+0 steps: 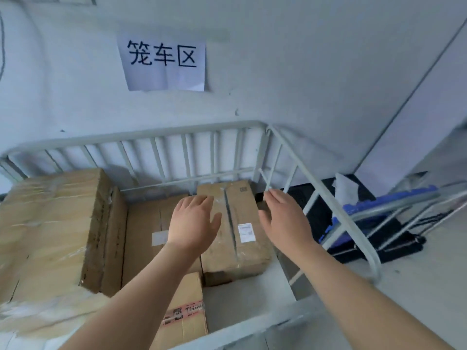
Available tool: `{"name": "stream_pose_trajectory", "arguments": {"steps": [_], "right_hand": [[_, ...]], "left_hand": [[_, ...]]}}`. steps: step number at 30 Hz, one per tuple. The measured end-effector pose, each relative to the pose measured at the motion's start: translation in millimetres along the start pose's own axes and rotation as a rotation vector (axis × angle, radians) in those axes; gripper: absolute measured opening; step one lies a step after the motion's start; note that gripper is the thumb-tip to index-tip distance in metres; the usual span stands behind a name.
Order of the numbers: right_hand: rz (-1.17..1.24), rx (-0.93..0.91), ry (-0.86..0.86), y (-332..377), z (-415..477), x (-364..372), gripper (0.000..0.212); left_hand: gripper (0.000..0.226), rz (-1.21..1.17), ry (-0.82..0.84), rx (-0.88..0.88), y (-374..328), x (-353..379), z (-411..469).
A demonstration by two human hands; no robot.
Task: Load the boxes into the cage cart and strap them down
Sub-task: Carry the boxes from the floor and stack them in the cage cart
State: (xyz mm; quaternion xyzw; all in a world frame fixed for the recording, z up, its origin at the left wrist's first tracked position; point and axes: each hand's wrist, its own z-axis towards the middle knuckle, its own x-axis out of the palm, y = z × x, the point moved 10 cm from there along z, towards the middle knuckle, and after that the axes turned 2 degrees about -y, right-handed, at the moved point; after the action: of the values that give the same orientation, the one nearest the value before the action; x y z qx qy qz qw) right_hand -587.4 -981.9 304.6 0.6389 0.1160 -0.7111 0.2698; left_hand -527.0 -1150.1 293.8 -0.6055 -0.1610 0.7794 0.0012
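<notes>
Both hands are empty, with the fingers spread wide. Left hand [193, 221] is over the taped cardboard box [242, 238] at the right rear of the cage cart [151, 137], and right hand [283, 215] is beside its right edge; contact I cannot tell. I judge that loading is the step in hand. 4 boxes lie inside, of brown corrugated card with glossy tape; the big box [50, 223] looks wrapped in wrinkled film. The cart bars are pale painted tube. No strap is visible, so the next move calls for finding 1.
</notes>
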Motion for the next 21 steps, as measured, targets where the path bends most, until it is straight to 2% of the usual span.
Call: {"name": "stream_pose_trajectory", "arguments": {"steps": [6,10,15,21], "right_hand": [[-0.047,0.288,-0.107,-28,-85,-64,0.049],[-0.040,0.518,-0.191,-31,-163,-87,0.039],[-0.090,0.795,-0.269,-26,-290,-103,0.042],[-0.162,1.142,-0.291,-13,-463,-112,0.047]], "left_hand": [[0.044,-0.032,0.067,0.283,-75,-31,-12],[0.042,-0.079,0.103,0.517,-126,-44,-48],[0.043,-0.141,0.207,0.781,-196,-35,-120],[0.048,-0.146,0.335,1.141,-283,-20,-253]]}}
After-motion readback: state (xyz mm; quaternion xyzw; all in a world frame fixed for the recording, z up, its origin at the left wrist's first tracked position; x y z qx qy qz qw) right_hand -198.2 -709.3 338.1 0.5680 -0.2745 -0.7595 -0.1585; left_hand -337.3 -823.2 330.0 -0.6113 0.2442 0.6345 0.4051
